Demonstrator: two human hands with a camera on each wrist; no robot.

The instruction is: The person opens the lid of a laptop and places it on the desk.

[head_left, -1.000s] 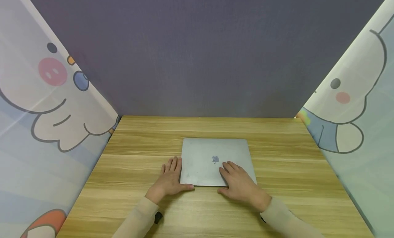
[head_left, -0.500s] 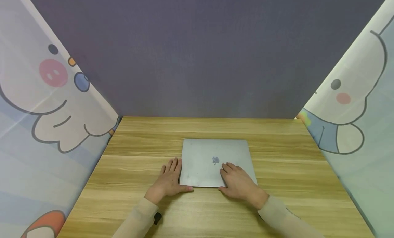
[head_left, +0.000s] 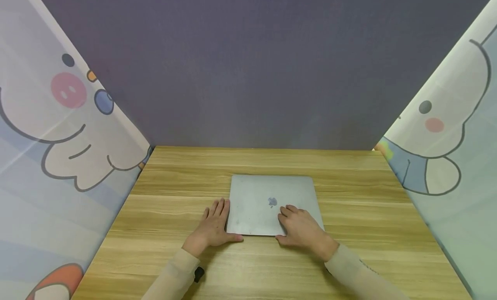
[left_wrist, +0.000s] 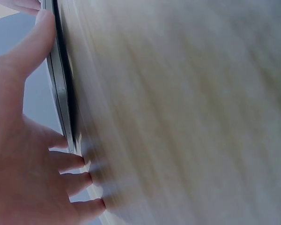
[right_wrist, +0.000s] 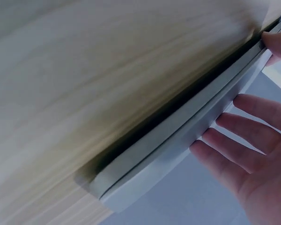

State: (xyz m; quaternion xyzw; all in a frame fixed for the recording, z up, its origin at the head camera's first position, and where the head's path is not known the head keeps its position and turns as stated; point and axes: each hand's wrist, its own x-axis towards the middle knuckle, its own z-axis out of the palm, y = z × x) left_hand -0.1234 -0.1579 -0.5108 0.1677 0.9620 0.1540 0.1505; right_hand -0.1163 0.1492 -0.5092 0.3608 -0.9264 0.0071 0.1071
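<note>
A closed silver laptop (head_left: 256, 205) with a dark apple logo on its lid lies flat on the wooden table (head_left: 174, 170). Beside its left edge rests my left hand (head_left: 211, 228), its fingers straight along that side and its thumb at the front edge near the corner. The left wrist view has this thumb (left_wrist: 42, 40) right at the laptop's thin side. My right hand (head_left: 303, 231) lies over the front right part of the lid, fingertips on the lid and thumb at the front edge. From the right wrist view, those fingers (right_wrist: 253, 131) look almost straight.
A dark grey panel (head_left: 256, 67) stands along the table's far edge. Cartoon-printed sheets flank the table, one on the left (head_left: 35, 162) and one on the right (head_left: 473, 170). A small black item (head_left: 199, 274) shows at my left sleeve.
My right wrist and sleeve have shifted slightly to the left. The left hand and the laptop stay practically where they were, and the lid is still closed.
</note>
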